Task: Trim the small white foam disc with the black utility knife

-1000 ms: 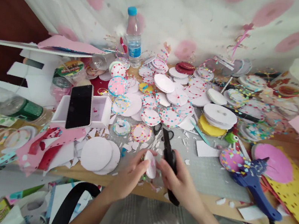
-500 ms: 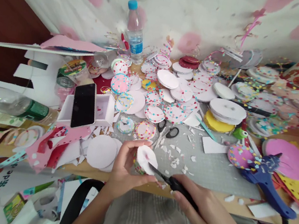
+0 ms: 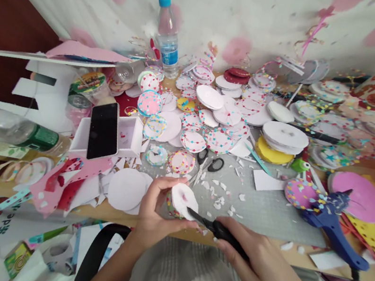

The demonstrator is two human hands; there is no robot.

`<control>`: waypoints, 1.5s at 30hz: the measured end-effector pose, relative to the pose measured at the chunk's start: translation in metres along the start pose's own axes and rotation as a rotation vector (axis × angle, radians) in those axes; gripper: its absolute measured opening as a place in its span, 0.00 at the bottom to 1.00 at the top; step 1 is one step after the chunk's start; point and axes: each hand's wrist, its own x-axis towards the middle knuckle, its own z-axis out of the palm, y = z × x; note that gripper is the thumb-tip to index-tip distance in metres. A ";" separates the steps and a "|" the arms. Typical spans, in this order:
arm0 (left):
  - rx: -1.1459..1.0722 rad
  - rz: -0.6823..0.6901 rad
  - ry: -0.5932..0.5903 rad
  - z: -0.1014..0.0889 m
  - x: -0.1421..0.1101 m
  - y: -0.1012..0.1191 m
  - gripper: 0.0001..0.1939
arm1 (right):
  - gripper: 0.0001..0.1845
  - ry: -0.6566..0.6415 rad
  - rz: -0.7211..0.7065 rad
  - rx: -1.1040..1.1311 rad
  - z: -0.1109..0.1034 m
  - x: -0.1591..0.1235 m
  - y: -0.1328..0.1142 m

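Near the front edge of the desk, my left hand (image 3: 157, 212) is closed around a small white disc (image 3: 183, 198) with a colourful dotted edge, tilted so its white face shows. My right hand (image 3: 248, 251) grips the black handle of a knife (image 3: 225, 233). The blade reaches left onto the lower right of the white face; whether it cuts in, I cannot tell. Just beyond my hands, black-handled scissors (image 3: 201, 166) lie on the grey cutting mat (image 3: 262, 210), with white scraps (image 3: 219, 203) scattered beside them.
Many white discs and dotted rings cover the back of the desk. A water bottle (image 3: 168, 36) stands behind them. To the left are a phone (image 3: 104, 130) on a white box (image 3: 130, 136) and a lying bottle (image 3: 6, 124). A blue glue gun (image 3: 337, 233) lies at right.
The camera view has shifted very slightly. Both hands keep nearly the same pose, with the blade still against the disc's white face.
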 end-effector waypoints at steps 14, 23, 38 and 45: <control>0.222 0.076 0.043 0.012 -0.014 -0.013 0.38 | 0.18 -0.034 0.133 0.095 0.011 0.007 -0.007; 0.408 0.242 -0.041 0.006 -0.006 -0.007 0.36 | 0.22 -0.014 0.147 0.156 0.017 0.004 -0.002; 0.579 0.253 -0.185 0.007 0.015 0.018 0.34 | 0.24 -0.194 0.359 0.805 0.010 0.011 0.018; 0.617 0.219 -0.350 0.006 0.016 0.025 0.34 | 0.26 -0.270 0.385 0.816 0.002 0.004 0.016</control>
